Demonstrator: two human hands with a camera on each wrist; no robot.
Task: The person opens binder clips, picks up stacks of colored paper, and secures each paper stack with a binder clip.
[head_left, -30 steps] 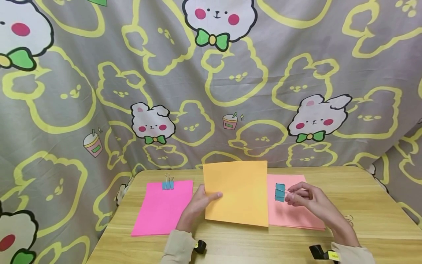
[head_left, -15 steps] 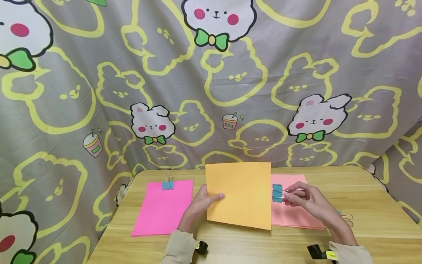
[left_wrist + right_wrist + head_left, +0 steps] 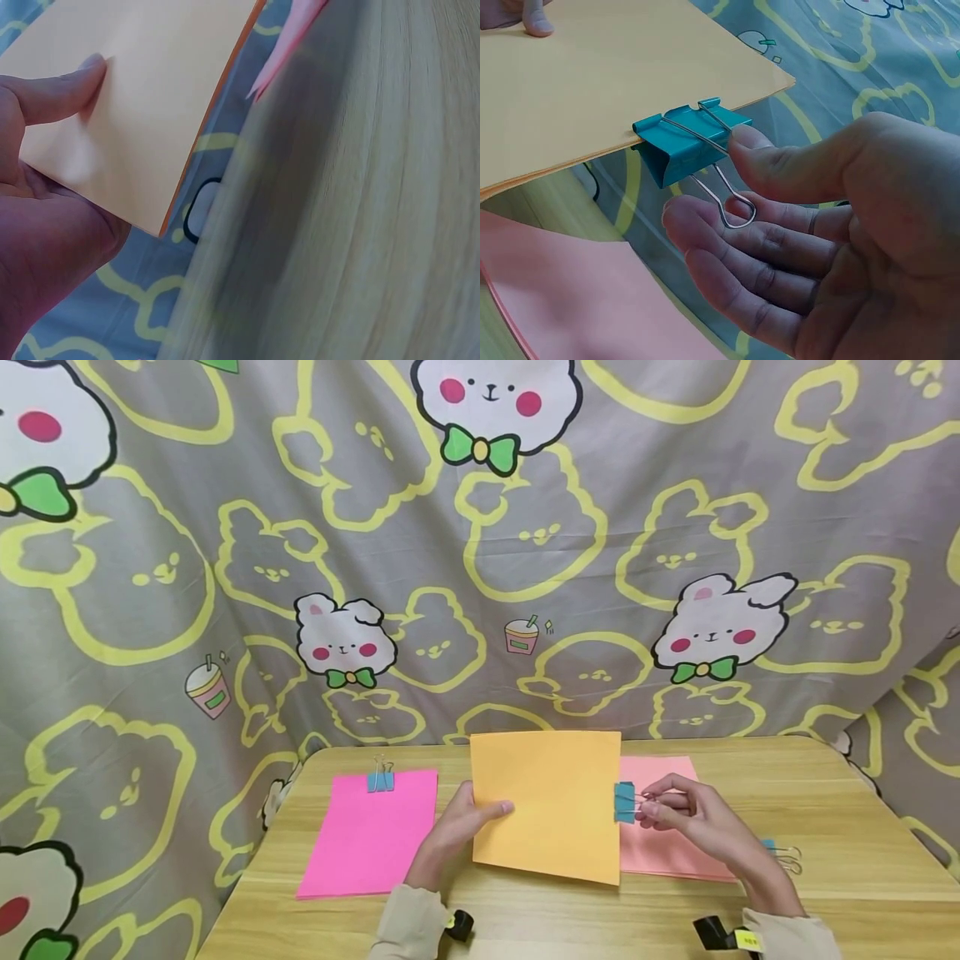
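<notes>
A stack of orange paper (image 3: 543, 806) is held up above the table by my left hand (image 3: 467, 818), thumb on its face and fingers behind. At the stack's right edge sits a teal binder clip (image 3: 684, 142), its mouth over the sheets in the right wrist view. My right hand (image 3: 686, 810) holds this clip by its wire handles, thumb on the upper one and fingertips by the lower one. The left wrist view shows my left thumb (image 3: 67, 94) pressing the paper; the fingers behind are hidden.
Bright pink paper (image 3: 367, 843) with a teal binder clip (image 3: 380, 782) on its top edge lies at left. Light pink paper (image 3: 667, 852) lies behind my right hand. Another binder clip (image 3: 783, 857) is partly hidden by my right forearm. A patterned curtain (image 3: 480, 693) hangs behind the table.
The binder clip in my right hand has moved left onto the orange stack's right edge. The stack has shifted slightly right in my left hand.
</notes>
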